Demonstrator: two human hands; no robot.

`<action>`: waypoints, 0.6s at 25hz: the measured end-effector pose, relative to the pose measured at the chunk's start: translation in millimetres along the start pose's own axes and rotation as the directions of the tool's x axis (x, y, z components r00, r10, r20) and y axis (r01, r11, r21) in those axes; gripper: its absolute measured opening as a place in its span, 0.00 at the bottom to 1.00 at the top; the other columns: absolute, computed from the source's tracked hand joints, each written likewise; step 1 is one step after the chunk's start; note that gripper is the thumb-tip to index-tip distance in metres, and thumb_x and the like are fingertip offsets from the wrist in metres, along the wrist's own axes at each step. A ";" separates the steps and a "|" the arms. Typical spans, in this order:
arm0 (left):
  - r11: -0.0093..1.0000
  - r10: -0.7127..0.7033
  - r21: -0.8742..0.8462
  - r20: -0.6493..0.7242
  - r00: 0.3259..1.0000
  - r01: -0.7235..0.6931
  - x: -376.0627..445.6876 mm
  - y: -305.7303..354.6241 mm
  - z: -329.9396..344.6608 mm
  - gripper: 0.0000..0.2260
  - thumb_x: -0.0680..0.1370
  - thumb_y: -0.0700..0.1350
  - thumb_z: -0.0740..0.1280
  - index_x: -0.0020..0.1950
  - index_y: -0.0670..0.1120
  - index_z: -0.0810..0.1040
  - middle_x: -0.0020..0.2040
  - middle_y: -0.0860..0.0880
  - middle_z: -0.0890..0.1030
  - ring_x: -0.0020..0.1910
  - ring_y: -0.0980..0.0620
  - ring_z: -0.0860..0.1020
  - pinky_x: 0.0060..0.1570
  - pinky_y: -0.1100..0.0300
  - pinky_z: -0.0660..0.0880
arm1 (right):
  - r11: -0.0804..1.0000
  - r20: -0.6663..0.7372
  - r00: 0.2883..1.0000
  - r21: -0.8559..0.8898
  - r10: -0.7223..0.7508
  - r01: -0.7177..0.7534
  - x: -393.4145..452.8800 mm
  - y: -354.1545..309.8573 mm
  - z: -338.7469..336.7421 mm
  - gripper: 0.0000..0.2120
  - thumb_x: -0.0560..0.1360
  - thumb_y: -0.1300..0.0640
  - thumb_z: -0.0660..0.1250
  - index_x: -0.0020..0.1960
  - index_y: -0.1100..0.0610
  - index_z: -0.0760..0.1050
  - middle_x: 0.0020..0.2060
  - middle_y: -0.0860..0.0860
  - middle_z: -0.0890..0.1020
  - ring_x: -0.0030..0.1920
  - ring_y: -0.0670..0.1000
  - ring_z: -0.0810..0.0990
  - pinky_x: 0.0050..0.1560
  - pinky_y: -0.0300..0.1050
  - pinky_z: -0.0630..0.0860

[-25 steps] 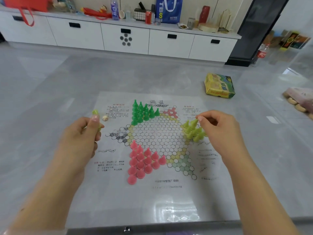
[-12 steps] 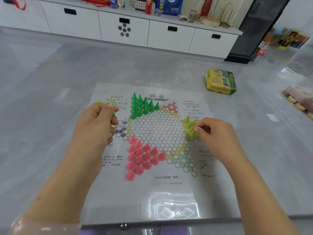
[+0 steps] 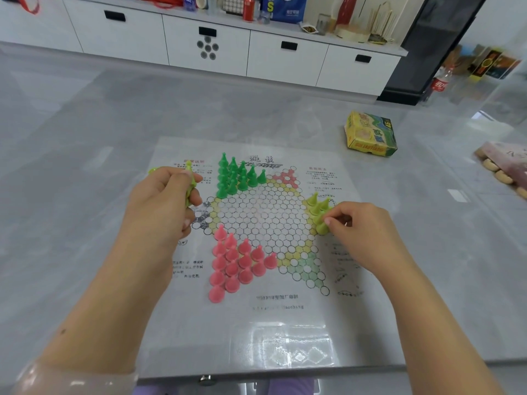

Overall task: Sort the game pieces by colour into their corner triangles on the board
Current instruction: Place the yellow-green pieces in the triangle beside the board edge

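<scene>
While left hand (image 3: 164, 201) grips spare yellow-green pieces (image 3: 190, 181), right hand (image 3: 360, 226) fingers pinch one (image 3: 322, 227) into its corner triangle on board (image 3: 256, 323); next: seat it upright w/o toppling neighbours.

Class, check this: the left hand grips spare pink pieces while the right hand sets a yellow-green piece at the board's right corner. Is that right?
One error: the head view shows the left hand gripping yellow-green pieces, not pink. The right hand does pinch a yellow-green piece at the board's right corner.
</scene>
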State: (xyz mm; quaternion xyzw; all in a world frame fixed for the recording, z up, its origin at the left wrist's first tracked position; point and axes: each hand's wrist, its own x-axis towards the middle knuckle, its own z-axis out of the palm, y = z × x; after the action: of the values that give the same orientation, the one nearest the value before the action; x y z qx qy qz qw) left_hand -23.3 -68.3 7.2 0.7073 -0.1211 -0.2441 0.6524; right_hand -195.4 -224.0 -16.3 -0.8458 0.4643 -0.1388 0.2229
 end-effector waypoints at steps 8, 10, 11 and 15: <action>1.000 -0.003 0.003 0.002 1.000 0.003 -1.9 2.3 -1.9 0.11 0.77 0.42 0.57 0.38 0.50 0.75 0.31 0.52 0.71 0.24 0.55 0.62 0.25 0.63 0.58 | 1.000 0.022 1.000 -0.004 -0.005 0.005 -0.9 0.7 1.2 0.07 0.75 0.59 0.64 0.45 0.54 0.80 0.35 0.44 0.77 0.34 0.39 0.71 0.33 0.29 0.64; 1.000 -0.006 0.003 0.005 1.000 0.006 -1.7 2.4 -2.2 0.11 0.77 0.42 0.57 0.38 0.50 0.75 0.31 0.52 0.71 0.24 0.54 0.62 0.25 0.63 0.59 | 1.000 0.025 1.000 -0.001 -0.002 0.002 -1.5 0.7 0.7 0.07 0.75 0.59 0.64 0.45 0.54 0.80 0.34 0.43 0.77 0.34 0.39 0.71 0.33 0.29 0.64; 1.000 -0.006 0.005 0.007 1.000 0.006 -1.6 2.5 -2.3 0.11 0.77 0.42 0.57 0.38 0.50 0.75 0.31 0.52 0.71 0.24 0.54 0.62 0.25 0.63 0.59 | 1.000 0.025 1.000 -0.001 -0.003 0.003 -1.9 0.6 0.5 0.07 0.75 0.59 0.64 0.45 0.54 0.81 0.34 0.43 0.77 0.34 0.39 0.71 0.33 0.29 0.64; 1.000 -0.012 0.021 0.022 1.000 0.012 -2.3 2.8 -3.0 0.10 0.77 0.42 0.57 0.39 0.50 0.75 0.32 0.51 0.71 0.24 0.55 0.62 0.24 0.64 0.59 | 1.000 0.010 1.000 0.021 -0.021 0.021 -4.6 -1.9 -3.5 0.07 0.75 0.59 0.64 0.46 0.53 0.81 0.37 0.43 0.79 0.36 0.40 0.73 0.33 0.26 0.66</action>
State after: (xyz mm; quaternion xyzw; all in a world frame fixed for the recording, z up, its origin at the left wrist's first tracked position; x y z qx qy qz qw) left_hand -23.3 -65.0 10.5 0.7119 -0.1263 -0.2545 0.6422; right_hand -198.0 -220.1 -12.5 -0.8489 0.4529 -0.1416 0.2327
